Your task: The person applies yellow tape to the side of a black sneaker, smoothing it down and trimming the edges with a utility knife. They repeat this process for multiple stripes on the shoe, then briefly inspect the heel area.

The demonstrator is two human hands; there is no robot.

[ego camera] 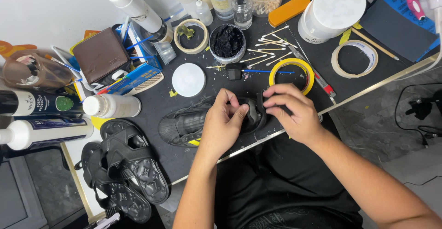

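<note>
A black sneaker lies on its side near the front edge of the dark worktable. My left hand grips its heel end, thumb pressed against the back. My right hand pinches a small black applicator against the heel. An open jar of black paste stands just behind, with its white lid to the left.
A pair of black sandals lies at the front left. Bottles and a brown wallet crowd the left. Tape rolls, cotton swabs and a white tub sit behind the shoe.
</note>
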